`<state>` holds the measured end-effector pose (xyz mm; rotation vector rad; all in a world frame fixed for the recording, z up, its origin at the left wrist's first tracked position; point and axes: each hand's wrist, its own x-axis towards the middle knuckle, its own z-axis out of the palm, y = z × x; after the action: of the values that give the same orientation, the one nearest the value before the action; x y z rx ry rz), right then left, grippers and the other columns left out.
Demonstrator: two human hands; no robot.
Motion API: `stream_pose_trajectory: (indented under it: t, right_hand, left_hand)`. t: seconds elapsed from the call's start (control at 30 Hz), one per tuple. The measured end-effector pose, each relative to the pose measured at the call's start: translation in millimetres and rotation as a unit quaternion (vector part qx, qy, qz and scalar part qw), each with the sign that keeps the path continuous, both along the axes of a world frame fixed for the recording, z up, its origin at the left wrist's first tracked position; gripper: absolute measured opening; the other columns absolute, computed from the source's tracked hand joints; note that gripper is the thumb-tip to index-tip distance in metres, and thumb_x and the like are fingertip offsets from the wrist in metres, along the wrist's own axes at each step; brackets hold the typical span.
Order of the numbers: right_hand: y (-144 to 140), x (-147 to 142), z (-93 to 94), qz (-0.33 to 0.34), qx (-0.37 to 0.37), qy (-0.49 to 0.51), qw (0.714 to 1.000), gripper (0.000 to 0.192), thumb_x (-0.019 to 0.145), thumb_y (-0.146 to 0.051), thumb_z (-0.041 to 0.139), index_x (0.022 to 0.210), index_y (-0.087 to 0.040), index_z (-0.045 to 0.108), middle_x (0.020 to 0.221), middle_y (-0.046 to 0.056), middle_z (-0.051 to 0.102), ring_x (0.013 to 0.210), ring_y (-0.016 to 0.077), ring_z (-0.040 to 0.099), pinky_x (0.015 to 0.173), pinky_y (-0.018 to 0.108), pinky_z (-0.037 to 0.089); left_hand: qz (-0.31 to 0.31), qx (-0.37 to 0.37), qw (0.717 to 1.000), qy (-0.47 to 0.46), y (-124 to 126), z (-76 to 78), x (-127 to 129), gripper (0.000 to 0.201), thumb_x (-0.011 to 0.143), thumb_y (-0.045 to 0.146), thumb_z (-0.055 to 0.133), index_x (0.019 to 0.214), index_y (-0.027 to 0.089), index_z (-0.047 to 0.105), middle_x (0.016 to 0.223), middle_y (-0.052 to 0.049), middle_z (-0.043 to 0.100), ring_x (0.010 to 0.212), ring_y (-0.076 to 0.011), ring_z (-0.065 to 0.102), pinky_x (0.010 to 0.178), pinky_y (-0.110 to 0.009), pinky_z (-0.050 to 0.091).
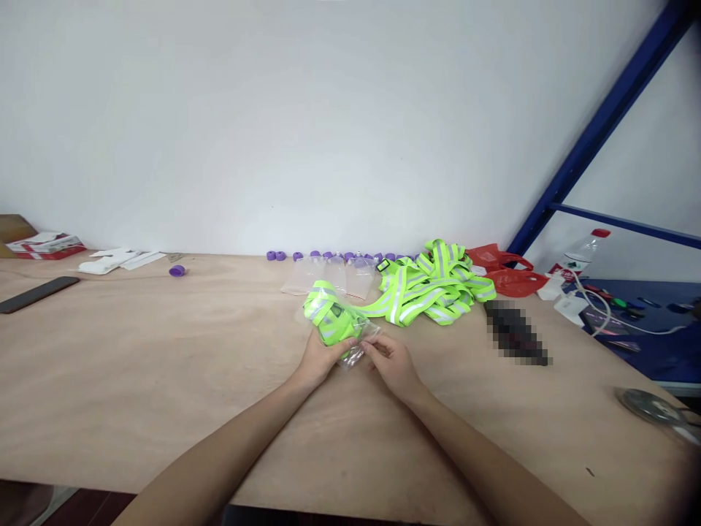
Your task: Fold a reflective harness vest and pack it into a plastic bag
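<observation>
Wooden table point(164, 380) set against a plain white wall point(274, 109), seen from above and behind the person's forearms; its broad bare surface serves as the working area, with supplies ranged along the far edge within arm's reach. To the right, a blue metal frame point(591, 131) rises at a slant beside a lower blue surface bearing a plastic bottle point(581, 256) and cables. A loose heap of fluorescent green reflective straps point(432, 288) lies beyond the hands, slightly to the right, apparently as stock near at hand; red plastic bags point(507, 274) sit just behind it. Several empty clear bags point(328, 276) lie flat between the heap and a row of small purple caps point(328, 255) along the wall, with one further cap point(177, 271) lying apart to the left. At centre, a folded green strap in a clear bag point(335, 321) rests on the table, its open end turned toward the person. The left hand point(320, 358) cups the bundle from beneath and beside, fingers closed about it to steady it; the right hand point(391, 361) pinches the bag's loose mouth between thumb and fingertips, a narrow grip suited to thin film.
</observation>
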<state>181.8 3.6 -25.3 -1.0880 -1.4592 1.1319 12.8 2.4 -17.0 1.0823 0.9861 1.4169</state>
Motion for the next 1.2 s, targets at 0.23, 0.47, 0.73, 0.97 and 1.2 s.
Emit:
stream_pose_trajectory:
  t: [0.23,0.47,0.73,0.97,1.2]
  right_hand:
    - [3,3,4.9,0.007,-0.070,0.071,0.995,0.041,0.065,-0.060,0.082,0.079,-0.022,0.077,0.077,0.005,0.071,0.073,0.0237,0.068,0.049,0.033,0.062]
    - [-1,1,9.6,0.021,-0.110,0.108,0.988,0.041,0.065,-0.059,0.082,0.075,-0.020,0.074,0.071,0.003,0.071,0.067,0.0203,0.069,0.053,0.031,0.063]
    - [0,-1,9.4,-0.004,-0.135,0.172,0.976,0.059,0.058,-0.052,0.088,0.091,-0.024,0.048,0.073,-0.002,0.073,0.060,0.0192,0.071,0.049,0.030,0.061]
    - [-2,1,10.7,-0.052,-0.090,0.129,0.986,0.050,0.068,-0.065,0.076,0.087,-0.022,0.060,0.074,0.001,0.070,0.062,0.0198,0.069,0.043,0.028,0.057]
    - [-3,7,15.4,-0.086,-0.052,0.098,0.990,0.042,0.075,-0.063,0.071,0.079,-0.022,0.065,0.064,0.001,0.066,0.058,0.0194,0.065,0.044,0.028,0.055]
  left_hand:
    - [-0.024,-0.051,0.998,-0.030,2,-4.8,-8,0.049,0.059,0.043,0.093,0.095,0.015,0.075,0.106,-0.013,0.077,0.108,-0.0326,0.069,0.101,-0.048,0.050]
    - [-0.034,-0.051,0.995,-0.077,-2,1.3,-1,0.055,0.064,0.042,0.090,0.108,0.014,0.071,0.113,-0.014,0.076,0.102,-0.0314,0.072,0.094,-0.047,0.055]
    - [0.010,-0.066,0.997,-0.041,-3,0.6,-1,0.057,0.059,0.039,0.093,0.106,0.015,0.072,0.115,-0.014,0.076,0.107,-0.0333,0.070,0.097,-0.047,0.053]
    - [0.016,-0.046,0.999,-0.004,-7,13.3,-1,0.059,0.058,0.039,0.093,0.107,0.015,0.070,0.114,-0.013,0.076,0.108,-0.0333,0.069,0.096,-0.045,0.054]
    - [0.004,-0.061,0.998,0.034,-6,12.3,-5,0.053,0.065,0.045,0.089,0.104,0.013,0.072,0.110,-0.014,0.077,0.105,-0.0344,0.070,0.091,-0.044,0.056]
